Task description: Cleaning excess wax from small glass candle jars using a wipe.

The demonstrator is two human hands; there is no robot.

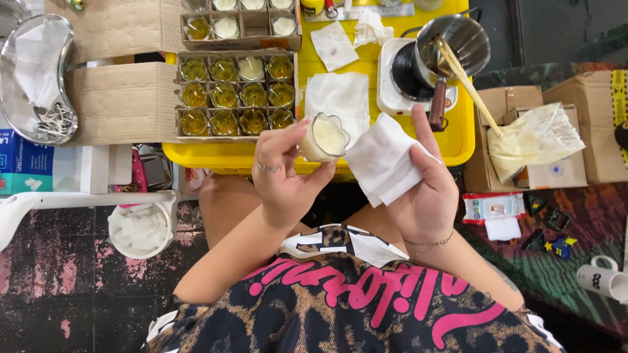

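The left hand point(284, 173) held a small heart-shaped glass point(322, 138) filled with pale set wax, its fingers point(278, 140) closed round the glass's side and the thumb under the near edge — the glass was lifted clear of the yellow tray point(458, 140), just above its front rim. The right hand point(425, 189) gripped a folded white tissue point(383, 160), thumb and fingers pinching it, and the tissue's left corner lay just beside the glass; whether the two touched could not be told.

Beyond the hands, on the tray, stood a cardboard box point(237, 95) divided into compartments, most holding glasses of amber wax, one holding white. A second box point(242, 25) behind it carried a few more. Loose white tissues point(340, 95) lay to the box's right. Further right a small white hotplate point(405, 82) bore a metal pot point(458, 42) with wooden chopsticks point(468, 82) leaning out of it.

At far left sat a kidney-shaped metal dish point(36, 78) with wicks in it, and lower down a white cup point(140, 229) stuffed with crumpled tissue. To the right, cardboard cartons held a plastic bag point(533, 137).
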